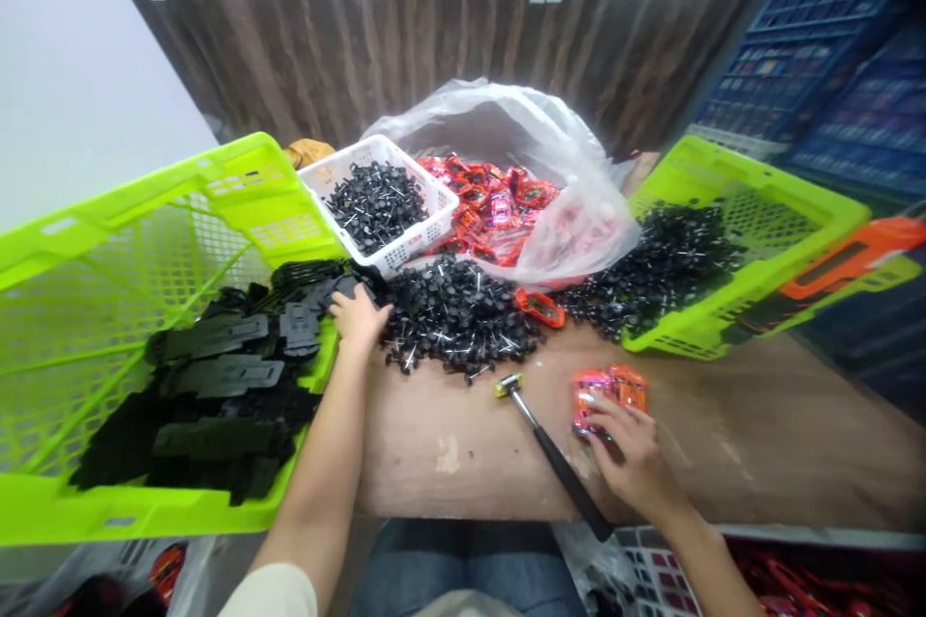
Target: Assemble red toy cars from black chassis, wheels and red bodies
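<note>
My left hand (pixel 358 318) reaches to the corner of the green crate, its thumb and fingers spread over black plastic parts. A dark flat part (pixel 350 286) lies at its fingertips. Inside the crate are several flat black toy car bases (pixel 221 374). My right hand (pixel 629 443) rests on the wooden table with its fingers curled over a shiny red toy car body (pixel 589 395). Another orange-red car body (pixel 628 388) sits right beside that one. Between my hands lies a hammer (pixel 554 453) with a yellow-tipped head and a black handle.
A heap of black wheel-and-axle pieces (pixel 459 313) covers the table's middle. Behind it stand a white basket (pixel 438 212) of similar pieces and a clear plastic bag (pixel 579 241) of red car bodies. Green crates stand left (pixel 130 198) and right (pixel 788 198); an orange-and-black tool (pixel 831 275) is at the right one.
</note>
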### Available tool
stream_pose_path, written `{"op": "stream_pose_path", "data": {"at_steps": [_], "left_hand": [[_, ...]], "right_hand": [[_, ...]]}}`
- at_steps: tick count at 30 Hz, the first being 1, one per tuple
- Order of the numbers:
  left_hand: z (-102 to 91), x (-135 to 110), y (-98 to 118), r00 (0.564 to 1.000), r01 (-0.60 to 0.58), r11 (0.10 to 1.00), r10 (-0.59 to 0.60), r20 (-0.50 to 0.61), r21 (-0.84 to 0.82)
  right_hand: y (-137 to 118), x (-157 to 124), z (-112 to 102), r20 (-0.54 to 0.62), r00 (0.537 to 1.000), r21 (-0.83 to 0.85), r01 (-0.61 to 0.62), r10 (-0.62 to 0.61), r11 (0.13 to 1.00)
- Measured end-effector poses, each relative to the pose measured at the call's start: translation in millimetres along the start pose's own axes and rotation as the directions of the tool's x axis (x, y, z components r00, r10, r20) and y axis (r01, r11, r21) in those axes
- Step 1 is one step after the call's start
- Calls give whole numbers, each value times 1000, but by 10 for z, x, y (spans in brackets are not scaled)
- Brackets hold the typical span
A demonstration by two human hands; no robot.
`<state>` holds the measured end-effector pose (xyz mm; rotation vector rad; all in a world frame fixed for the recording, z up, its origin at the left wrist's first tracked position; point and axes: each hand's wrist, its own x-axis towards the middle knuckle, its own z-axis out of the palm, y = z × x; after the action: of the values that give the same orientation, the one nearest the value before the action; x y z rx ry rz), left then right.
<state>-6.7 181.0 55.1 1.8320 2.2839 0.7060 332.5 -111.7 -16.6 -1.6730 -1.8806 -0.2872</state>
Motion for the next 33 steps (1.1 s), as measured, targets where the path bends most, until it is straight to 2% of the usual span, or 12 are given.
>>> {"op": "stream_pose_path", "data": {"at_steps": [3,5,8,11,13,16,20,23,25,27,29,33], "left_hand": [[28,78,27,1000,-18,1000,18,-11,20],[-20,47,-29,993,-68,997,66,-102,-22],[-175,-41,-212,945,-199,969,150,-291,-147],[-334,-149,-417,895,-277,916,136,-426,-289],[-404,-245,-503,901,-262,889,84,-426,-377],[-468,-463,-506,943,-212,843,44,-330,-495],[-532,-870,-334,966,-214,791,85,-245,-572],[-520,-1143,-160,964,-239,798,127,-233,-553],[-450,-1283,-44,976,-216,727,163,-142,-652],[-334,-1404,61,978,-87,557,208,37,-826],[-192,-1520,145,946,127,380,231,226,-916],[66,-1711,205,805,501,223,235,545,-836]], "right_hand": [[42,452,38,129,968,-96,-206,217,974],[208,833,100,189,913,-182,-328,361,927],[581,1286,232,163,831,-290,-474,532,831],[884,1500,330,140,779,-303,-554,611,775],[989,1545,345,149,764,-259,-583,628,770],[1017,1537,310,133,763,-145,-616,633,774],[917,1447,284,97,773,97,-634,627,767],[820,1372,306,164,765,305,-639,622,706],[749,1340,284,204,754,418,-644,625,641],[627,1315,211,235,747,508,-639,621,577],[403,1265,111,286,754,574,-629,592,524],[-315,985,48,450,789,721,-597,417,351]]}}
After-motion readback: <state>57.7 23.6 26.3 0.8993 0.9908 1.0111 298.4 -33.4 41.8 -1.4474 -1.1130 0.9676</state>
